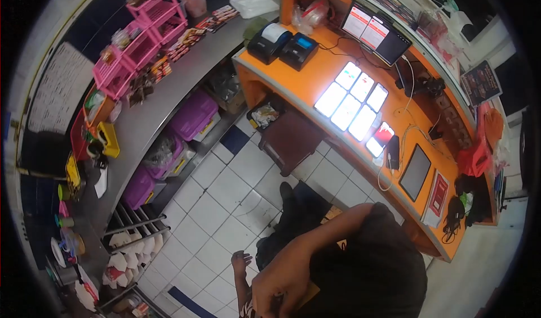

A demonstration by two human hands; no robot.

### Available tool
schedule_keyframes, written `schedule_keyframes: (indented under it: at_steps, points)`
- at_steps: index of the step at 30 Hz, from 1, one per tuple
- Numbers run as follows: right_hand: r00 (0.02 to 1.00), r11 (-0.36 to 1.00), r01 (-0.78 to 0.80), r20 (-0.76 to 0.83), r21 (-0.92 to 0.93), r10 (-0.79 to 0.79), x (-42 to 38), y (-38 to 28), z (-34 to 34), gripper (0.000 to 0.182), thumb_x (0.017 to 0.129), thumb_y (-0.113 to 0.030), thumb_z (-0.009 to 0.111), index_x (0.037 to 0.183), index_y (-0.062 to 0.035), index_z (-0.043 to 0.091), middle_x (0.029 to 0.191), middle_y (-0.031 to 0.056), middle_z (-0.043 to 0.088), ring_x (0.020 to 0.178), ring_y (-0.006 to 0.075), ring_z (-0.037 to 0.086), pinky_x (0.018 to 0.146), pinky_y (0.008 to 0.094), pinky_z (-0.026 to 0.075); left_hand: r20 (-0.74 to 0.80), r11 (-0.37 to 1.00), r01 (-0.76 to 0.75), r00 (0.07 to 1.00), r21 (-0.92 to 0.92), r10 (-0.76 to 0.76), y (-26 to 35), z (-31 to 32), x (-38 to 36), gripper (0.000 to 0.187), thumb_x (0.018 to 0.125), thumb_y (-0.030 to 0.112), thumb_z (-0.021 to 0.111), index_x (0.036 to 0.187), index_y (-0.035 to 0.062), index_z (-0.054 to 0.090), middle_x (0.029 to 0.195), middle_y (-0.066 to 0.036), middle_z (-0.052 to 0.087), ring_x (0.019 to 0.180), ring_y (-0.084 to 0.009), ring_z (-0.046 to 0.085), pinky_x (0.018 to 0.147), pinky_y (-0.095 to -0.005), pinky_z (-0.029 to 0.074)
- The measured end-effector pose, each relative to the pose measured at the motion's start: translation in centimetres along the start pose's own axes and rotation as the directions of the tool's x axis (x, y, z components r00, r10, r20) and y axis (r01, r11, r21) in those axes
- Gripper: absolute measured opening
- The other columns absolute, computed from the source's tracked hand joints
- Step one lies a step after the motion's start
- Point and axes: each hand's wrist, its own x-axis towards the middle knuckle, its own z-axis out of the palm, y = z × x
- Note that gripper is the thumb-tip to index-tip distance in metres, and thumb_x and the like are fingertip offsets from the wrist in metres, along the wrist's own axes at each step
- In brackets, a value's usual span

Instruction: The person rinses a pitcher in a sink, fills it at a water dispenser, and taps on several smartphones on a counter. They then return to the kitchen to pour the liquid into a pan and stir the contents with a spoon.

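My right arm bends across my dark shirt (366, 261). My right hand (280, 287) is held low before my body with its fingers curled in. Whether it grips anything is hidden. Close by, a small yellowish patch (311, 293) shows against the shirt. Farther left, my left hand (241, 260) hangs over the tiled floor (214, 222) with its fingers apart and nothing in them. A black-and-white patterned patch (247, 310) shows by the left forearm.
An orange counter (315, 84) carries several lit phones (346, 113), a dark tablet (415, 172), a receipt printer (270, 43) and a monitor (376, 32). Below stands a brown boxy thing (293, 143). Pink racks (133, 50) line the steel worktop (138, 127); purple bins (193, 113) sit underneath.
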Motion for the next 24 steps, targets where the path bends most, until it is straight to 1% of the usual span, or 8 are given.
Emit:
schedule_keyframes:
  at_steps: [7, 9, 11, 13, 18, 22, 23, 24]
  points:
    - [0.906, 0.924, -0.337, 0.331, 0.181, 0.265, 7.9, 9.2, 3.4, 0.018, 0.084, -0.012, 0.067, 0.097, -0.0003, 0.065, 0.082, 0.0077, 0.067, 0.072, 0.0168, 0.061, 0.064, 0.0297, 0.047, -0.036, 0.983, -0.039, 0.999, -0.178, 0.033, -12.3, -11.3, -3.3, 0.033, 0.095, 0.027, 0.047, 0.111, -0.0009, 0.050, 0.090, -0.017, 0.064, 0.076, -0.0272, 0.066, 0.061, -0.0326, 0.054]
    - [0.880, 0.824, -0.475, 0.189, 0.307, 0.437, 9.3, 16.0, 3.4, 0.018, 0.085, -0.011, 0.065, 0.100, -0.0003, 0.065, 0.084, 0.0060, 0.066, 0.073, 0.0153, 0.060, 0.065, 0.0285, 0.048, 0.012, 0.976, 0.030, 1.000, -0.214, -0.028, -15.6, -15.3, -6.4, 0.034, 0.094, 0.028, 0.046, 0.112, -0.0012, 0.049, 0.092, -0.018, 0.064, 0.078, -0.0284, 0.066, 0.062, -0.0335, 0.054]
    - [0.776, 0.816, -0.564, -0.256, 0.129, 0.577, 9.8, 23.8, 3.3, 0.021, 0.089, -0.013, 0.060, 0.105, 0.0006, 0.063, 0.085, 0.0068, 0.065, 0.078, 0.0147, 0.060, 0.071, 0.0278, 0.049, 0.046, 0.976, 0.096, 0.995, -0.197, -0.088, -17.5, -19.9, -8.4, 0.034, 0.094, 0.025, 0.043, 0.115, -0.0016, 0.048, 0.095, -0.020, 0.063, 0.079, -0.0296, 0.066, 0.064, -0.0350, 0.055]
    - [0.692, 0.726, -0.687, -0.338, -0.035, 0.639, 11.4, 27.9, 5.6, 0.025, 0.089, -0.015, 0.061, 0.109, 0.0004, 0.061, 0.087, 0.0081, 0.066, 0.082, 0.0146, 0.061, 0.074, 0.0284, 0.049, 0.051, 0.981, 0.044, 0.998, -0.190, -0.035, -19.8, -25.7, -9.7, 0.037, 0.094, 0.025, 0.040, 0.119, -0.0018, 0.046, 0.098, -0.021, 0.062, 0.077, -0.0297, 0.066, 0.065, -0.0361, 0.056]
    - [0.590, 0.579, -0.804, -0.069, -0.131, 0.804, 18.1, 36.8, 9.2, 0.034, 0.089, -0.027, 0.063, 0.112, -0.0023, 0.059, 0.097, 0.0112, 0.068, 0.091, 0.0168, 0.063, 0.080, 0.0312, 0.049, -0.373, 0.938, -0.194, 0.925, -0.288, 0.077, -23.4, -40.8, -9.1, 0.025, 0.093, 0.021, 0.046, 0.109, 0.0023, 0.050, 0.084, -0.012, 0.061, 0.067, -0.0203, 0.063, 0.057, -0.0296, 0.054]
    - [0.519, 0.453, -0.751, -0.006, -0.481, 0.855, 28.0, 46.8, 9.9, 0.033, 0.089, -0.027, 0.062, 0.112, -0.0036, 0.060, 0.099, 0.0122, 0.068, 0.091, 0.0204, 0.064, 0.079, 0.0336, 0.050, -0.605, 0.727, -0.533, 0.770, -0.434, 0.204, -28.5, -47.4, -13.1, 0.024, 0.089, 0.009, 0.051, 0.113, 0.0043, 0.051, 0.091, -0.009, 0.063, 0.081, -0.0226, 0.065, 0.066, -0.0335, 0.055]
    - [0.481, 0.464, -0.741, 0.098, -0.486, 0.871, 32.8, 50.0, 10.7, 0.031, 0.089, -0.024, 0.062, 0.112, -0.0035, 0.060, 0.098, 0.0122, 0.067, 0.091, 0.0212, 0.064, 0.079, 0.0344, 0.050, -0.639, 0.751, -0.541, 0.740, -0.378, 0.211, -31.0, -48.4, -14.8, 0.021, 0.087, 0.012, 0.052, 0.107, 0.0036, 0.055, 0.091, -0.011, 0.064, 0.081, -0.0208, 0.065, 0.067, -0.0324, 0.055]
    - [0.426, 0.465, -0.731, 0.198, -0.500, 0.883, 38.5, 53.1, 12.0, 0.030, 0.088, -0.022, 0.062, 0.111, -0.0035, 0.060, 0.097, 0.0123, 0.067, 0.091, 0.0221, 0.064, 0.079, 0.0352, 0.051, -0.776, 0.827, -0.557, 0.554, -0.078, 0.301, -34.6, -48.3, -15.5, 0.018, 0.087, 0.016, 0.052, 0.099, 0.0037, 0.058, 0.086, -0.012, 0.065, 0.075, -0.0203, 0.066, 0.067, -0.0329, 0.053]
